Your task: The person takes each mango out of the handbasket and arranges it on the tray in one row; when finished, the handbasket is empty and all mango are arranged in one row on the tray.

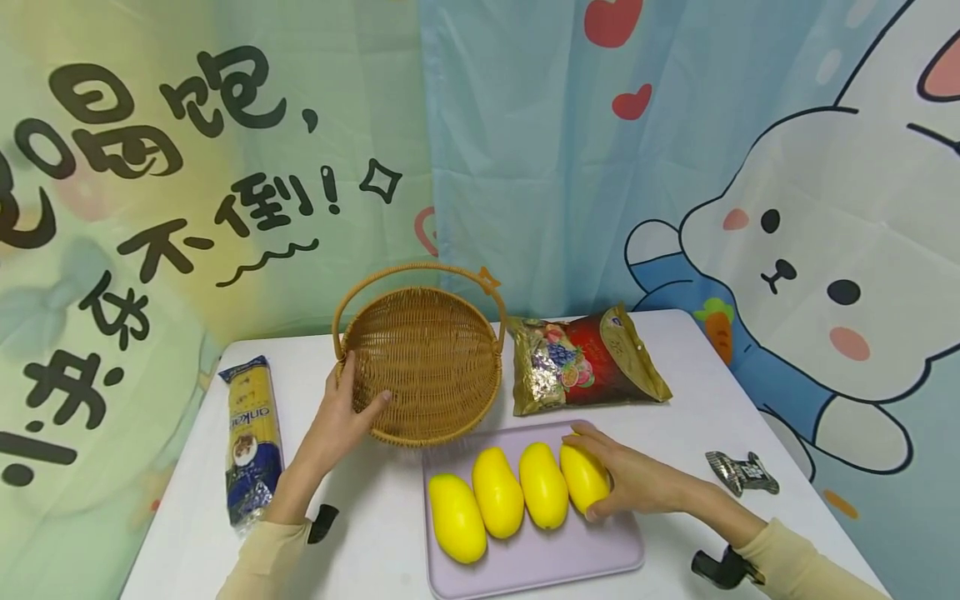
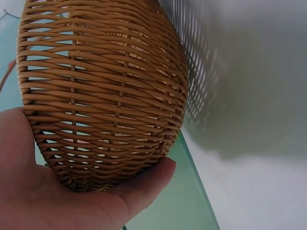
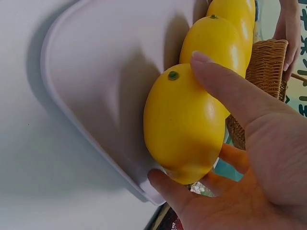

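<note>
My left hand (image 1: 341,425) grips the left edge of a brown wicker basket (image 1: 427,367), thumb over the rim. The basket is tilted with its hollow facing me, and its arched handle stands up at the back. In the left wrist view the fingers lie along the basket's woven side (image 2: 105,91). My right hand (image 1: 637,477) is around the rightmost yellow mango (image 1: 582,479), its thumb on the near end and fingers over the far end. Several mangoes lie in a row on a pale purple tray (image 1: 555,560); a green stem spot (image 3: 173,75) marks the held one.
A yellow-and-blue pasta packet (image 1: 252,437) lies at the table's left. Behind the tray rests a red-and-gold bag (image 1: 588,362) with fruit printed on it. A small dark wrapped packet (image 1: 742,473) is at the right. A printed curtain (image 1: 525,167) hangs behind the white table (image 1: 360,533).
</note>
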A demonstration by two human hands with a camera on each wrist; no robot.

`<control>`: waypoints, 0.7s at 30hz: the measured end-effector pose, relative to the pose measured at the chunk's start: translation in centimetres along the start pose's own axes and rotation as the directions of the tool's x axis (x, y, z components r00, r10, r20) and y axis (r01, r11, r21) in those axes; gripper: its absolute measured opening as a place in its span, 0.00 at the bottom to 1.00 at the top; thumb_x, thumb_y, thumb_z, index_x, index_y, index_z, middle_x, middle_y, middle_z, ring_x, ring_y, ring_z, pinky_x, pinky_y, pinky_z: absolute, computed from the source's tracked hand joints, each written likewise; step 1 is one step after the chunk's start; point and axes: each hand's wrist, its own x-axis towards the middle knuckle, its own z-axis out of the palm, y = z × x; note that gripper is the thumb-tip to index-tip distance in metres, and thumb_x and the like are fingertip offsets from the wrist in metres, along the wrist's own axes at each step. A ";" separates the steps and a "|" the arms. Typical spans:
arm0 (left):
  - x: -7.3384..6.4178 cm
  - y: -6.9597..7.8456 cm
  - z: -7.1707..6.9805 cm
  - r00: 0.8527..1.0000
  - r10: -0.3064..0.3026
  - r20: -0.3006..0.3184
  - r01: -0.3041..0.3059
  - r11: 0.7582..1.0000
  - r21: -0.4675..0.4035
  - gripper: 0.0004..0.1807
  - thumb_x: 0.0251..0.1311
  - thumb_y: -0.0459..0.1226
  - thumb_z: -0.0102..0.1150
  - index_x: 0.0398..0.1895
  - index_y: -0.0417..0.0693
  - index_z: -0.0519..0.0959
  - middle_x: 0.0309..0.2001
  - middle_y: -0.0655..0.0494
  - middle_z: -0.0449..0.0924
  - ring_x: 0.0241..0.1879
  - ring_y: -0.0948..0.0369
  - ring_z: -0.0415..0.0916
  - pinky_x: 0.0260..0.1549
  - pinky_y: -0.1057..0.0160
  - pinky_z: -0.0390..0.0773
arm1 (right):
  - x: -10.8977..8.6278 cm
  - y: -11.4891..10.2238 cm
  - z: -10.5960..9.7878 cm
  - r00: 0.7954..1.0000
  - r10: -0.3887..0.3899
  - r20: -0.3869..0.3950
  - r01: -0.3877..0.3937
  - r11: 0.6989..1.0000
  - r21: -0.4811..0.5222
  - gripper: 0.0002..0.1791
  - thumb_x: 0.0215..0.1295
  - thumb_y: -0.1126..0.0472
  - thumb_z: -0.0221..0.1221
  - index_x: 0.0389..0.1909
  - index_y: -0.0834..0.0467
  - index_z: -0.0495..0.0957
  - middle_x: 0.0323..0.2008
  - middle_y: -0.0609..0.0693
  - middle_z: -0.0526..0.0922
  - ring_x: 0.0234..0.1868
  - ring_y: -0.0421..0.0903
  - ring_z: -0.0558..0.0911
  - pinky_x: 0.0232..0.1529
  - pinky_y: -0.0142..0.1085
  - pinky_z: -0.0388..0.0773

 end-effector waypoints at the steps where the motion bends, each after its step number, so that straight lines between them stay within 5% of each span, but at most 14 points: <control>1: 0.1 -0.1 -0.1 1.000 -0.001 0.006 0.001 1.000 -0.002 0.55 0.70 0.62 0.51 0.83 0.49 0.31 0.79 0.27 0.31 0.74 0.28 0.50 0.70 0.32 0.58 | 0.0 0.0 0.0 1.000 0.001 0.002 -0.001 1.000 0.002 0.56 0.50 0.48 0.78 0.77 0.58 0.59 0.81 0.63 0.46 0.79 0.65 0.54 0.73 0.64 0.56; 12: 0.4 -0.5 -0.8 1.000 -0.021 0.011 0.021 0.999 -0.031 0.51 0.72 0.64 0.44 0.83 0.53 0.32 0.80 0.30 0.31 0.76 0.29 0.46 0.69 0.28 0.56 | 0.3 -0.3 -0.4 1.000 0.020 -0.008 -0.020 1.000 0.013 0.58 0.48 0.42 0.78 0.77 0.56 0.59 0.81 0.62 0.47 0.77 0.67 0.58 0.71 0.67 0.58; 21: 0.5 -0.6 -1.0 0.999 0.040 -0.027 -0.041 0.998 -0.043 0.50 0.73 0.64 0.41 0.83 0.48 0.35 0.80 0.32 0.32 0.77 0.31 0.45 0.70 0.30 0.54 | 0.4 -0.9 -1.9 0.996 -0.014 -0.083 0.010 0.999 -0.050 0.53 0.54 0.38 0.73 0.77 0.50 0.60 0.81 0.60 0.48 0.77 0.67 0.58 0.69 0.69 0.61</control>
